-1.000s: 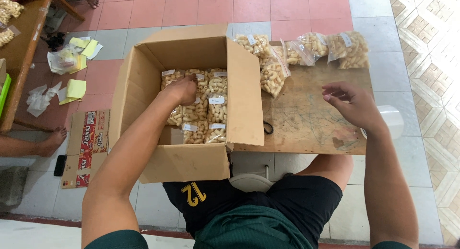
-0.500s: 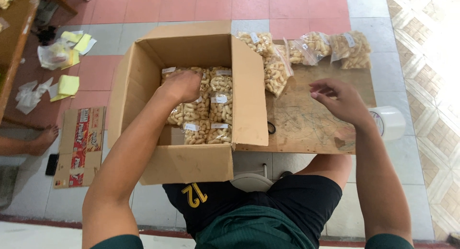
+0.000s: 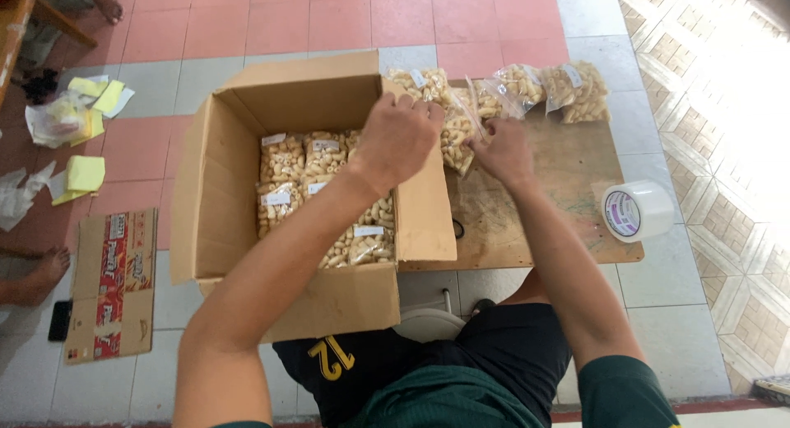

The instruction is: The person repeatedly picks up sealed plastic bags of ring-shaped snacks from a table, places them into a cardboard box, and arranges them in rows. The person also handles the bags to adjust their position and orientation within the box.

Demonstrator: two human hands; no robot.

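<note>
Head view. The left hand (image 3: 397, 138) was raised over the right wall of the open cardboard box (image 3: 216, 206), fingers curled, reaching toward a clear snack bag (image 3: 455, 136) on the wooden table (image 3: 568, 177); whether it gripped the bag could not be told. The right hand (image 3: 499, 151) pinched the same bag's right edge. The bag lay just right of the box, with more snack bags (image 3: 576, 90) farther right. A tape roll (image 3: 635, 210) sat at the table's right edge.
</note>
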